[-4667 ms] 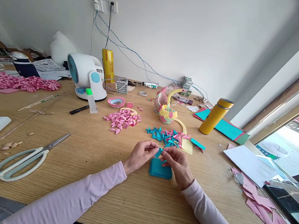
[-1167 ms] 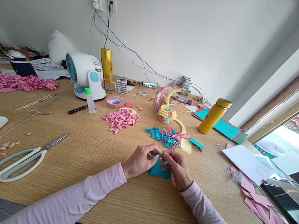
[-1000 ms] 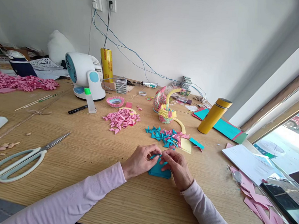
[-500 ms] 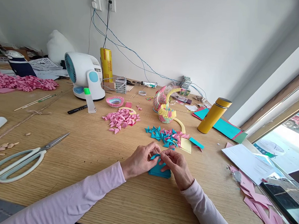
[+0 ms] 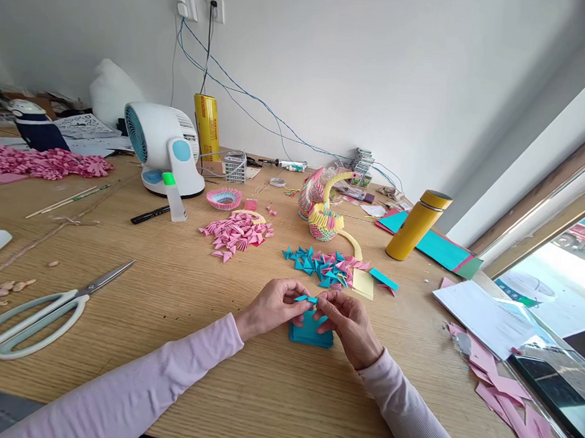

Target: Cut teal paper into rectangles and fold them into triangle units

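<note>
Between my two hands is a small folded piece of blue paper point(image 5: 306, 299). My left hand point(image 5: 272, 308) pinches its left side, and my right hand point(image 5: 348, 321) pinches its right end with thumb and forefinger. Under my fingertips lies a stack of blue paper slips point(image 5: 311, 334) on the table. Just beyond my hands spreads a heap of blue and pink folded paper triangles point(image 5: 330, 269), with a yellow paper square point(image 5: 363, 284) at its right. Behind the heap stand yellow and pink folded-paper models point(image 5: 326, 221) with curved yellow necks.
Scissors point(image 5: 55, 316) lie at the left near several nut shells. A pile of pink folded pieces point(image 5: 236, 234) is left of centre, with a fan point(image 5: 162, 146) behind. To the right are a yellow flask point(image 5: 417, 226), pink paper scraps point(image 5: 501, 387) and a phone point(image 5: 555, 391).
The blue piece has turned flatter and now stretches between my fingertips. My hands have moved slightly apart, showing more of the slip stack. The view has shifted a little.
</note>
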The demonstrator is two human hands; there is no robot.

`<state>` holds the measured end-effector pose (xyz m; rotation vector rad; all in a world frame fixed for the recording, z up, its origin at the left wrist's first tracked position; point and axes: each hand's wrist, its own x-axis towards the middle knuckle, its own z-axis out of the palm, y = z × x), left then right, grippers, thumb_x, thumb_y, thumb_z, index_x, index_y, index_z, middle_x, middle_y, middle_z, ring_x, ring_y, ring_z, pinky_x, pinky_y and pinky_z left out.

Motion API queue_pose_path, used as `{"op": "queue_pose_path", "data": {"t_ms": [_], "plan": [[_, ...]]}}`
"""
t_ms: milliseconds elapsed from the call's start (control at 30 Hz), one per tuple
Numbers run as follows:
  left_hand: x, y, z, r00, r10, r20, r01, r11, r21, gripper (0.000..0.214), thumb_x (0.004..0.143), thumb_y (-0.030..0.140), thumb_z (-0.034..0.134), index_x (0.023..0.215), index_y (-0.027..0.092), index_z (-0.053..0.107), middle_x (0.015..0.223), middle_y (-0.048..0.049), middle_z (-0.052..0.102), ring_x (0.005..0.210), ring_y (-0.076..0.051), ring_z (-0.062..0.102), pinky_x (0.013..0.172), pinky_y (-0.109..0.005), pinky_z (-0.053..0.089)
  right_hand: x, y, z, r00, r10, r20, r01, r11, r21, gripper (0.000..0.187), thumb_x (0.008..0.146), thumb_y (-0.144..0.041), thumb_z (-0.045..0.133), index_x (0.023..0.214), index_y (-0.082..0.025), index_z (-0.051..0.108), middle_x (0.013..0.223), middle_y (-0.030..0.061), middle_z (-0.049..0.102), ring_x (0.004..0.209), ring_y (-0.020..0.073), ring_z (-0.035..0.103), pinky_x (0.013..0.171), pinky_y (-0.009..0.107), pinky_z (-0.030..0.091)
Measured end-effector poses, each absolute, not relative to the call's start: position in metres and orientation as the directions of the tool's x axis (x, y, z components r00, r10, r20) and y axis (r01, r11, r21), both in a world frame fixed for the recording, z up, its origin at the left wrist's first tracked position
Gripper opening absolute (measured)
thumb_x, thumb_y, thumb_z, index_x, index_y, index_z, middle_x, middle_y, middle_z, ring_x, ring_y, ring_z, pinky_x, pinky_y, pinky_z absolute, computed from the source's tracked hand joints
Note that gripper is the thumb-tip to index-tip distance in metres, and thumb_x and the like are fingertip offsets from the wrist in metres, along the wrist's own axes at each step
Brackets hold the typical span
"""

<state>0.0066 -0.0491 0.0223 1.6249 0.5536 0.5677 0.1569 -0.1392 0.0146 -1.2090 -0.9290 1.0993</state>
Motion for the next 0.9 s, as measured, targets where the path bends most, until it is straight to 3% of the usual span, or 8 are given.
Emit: {"op": "queue_pose_path", "data": {"t_ms": [133,400,633,900], "plan": [[0.007,-0.046,0.02,0.776,0.63,-0.014,-0.017,0.044,0.999,0.031,0.069,0.033,0.072,0.088,0.01,0.063,0.067,-0.0007,0.062,0.059,-0.012,0.059,0.058,-0.028,0.056,0.158,-0.14,0.014,0.237,0.971,-0.022,-0.137,0.011,-0.99,0.033,0.071,-0.045,0.074,0.078,-0.014,0.064,0.067,0.001,0.06,0.065,0.0129,0.059,0.047,0.019,0.052],[0.007,-0.047,0.022,0.776,0.628,0.051,0.027,-0.114,0.993,0.031,0.07,0.036,0.073,0.088,0.011,0.07,0.069,-0.0032,0.067,0.058,-0.012,0.062,0.057,-0.024,0.053,0.16,-0.139,0.013,0.242,0.97,-0.04,-0.101,-0.016,-0.995,0.034,0.07,-0.047,0.073,0.076,-0.015,0.062,0.063,0.0005,0.061,0.061,0.0128,0.06,0.046,0.019,0.053],[0.006,-0.045,0.02,0.765,0.644,-0.01,-0.025,0.046,0.999,0.035,0.064,0.036,0.079,0.083,0.012,0.063,0.065,-0.0015,0.067,0.06,-0.014,0.064,0.059,-0.027,0.055,0.162,-0.139,0.015,0.228,0.974,0.005,-0.082,0.024,-0.996,0.034,0.07,-0.047,0.074,0.076,-0.015,0.063,0.062,0.0002,0.064,0.059,0.012,0.061,0.045,0.018,0.052],[0.002,-0.042,0.029,0.795,0.602,-0.076,-0.038,0.175,0.984,0.033,0.066,0.033,0.078,0.086,0.009,0.068,0.067,-0.0024,0.064,0.064,-0.011,0.059,0.06,-0.025,0.054,0.168,-0.133,0.016,0.178,0.983,0.045,0.093,0.028,-0.995,0.038,0.073,-0.051,0.069,0.077,-0.014,0.065,0.058,0.0007,0.063,0.051,0.011,0.059,0.044,0.02,0.051]]}}
